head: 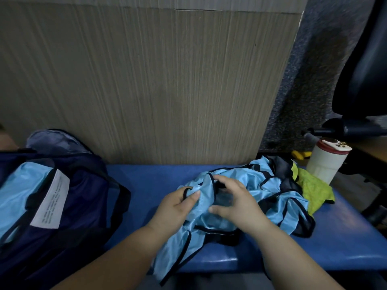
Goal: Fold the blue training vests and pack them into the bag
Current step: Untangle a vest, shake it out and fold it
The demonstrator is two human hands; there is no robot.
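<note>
Vest status: the light-blue mesh training vest with black trim (204, 198) sits bunched between your hands, middle of the blue padded bench (146, 178), not folded yet.

Left hand (178, 204): thumb and fingers pinch the trimmed edge on the vest's left side. Right hand (236, 204): fingers curled over the crumpled top, thumb under, so it's gripping cloth too.

Key geometry: the vest's long axis runs diag, from the far-right heap down to near-left, and its tail hangs over the bench's near edge. Both hands are on the far end, so the near end is loose. IMO you need to spread it flat along that axis before any fold.

Rest of the light-blue vests (278, 185) lie in a tangled heap just right of your right hand, touching the one you hold.

Open navy fabric bag (83, 185) is at left, w/ one light-blue vest (18, 185) already inside beside a white label (52, 201). Left hand is nearer the bag, so prob. the one to load it.

Cloth looks thin and slippery, and trim loops could snag.
</note>
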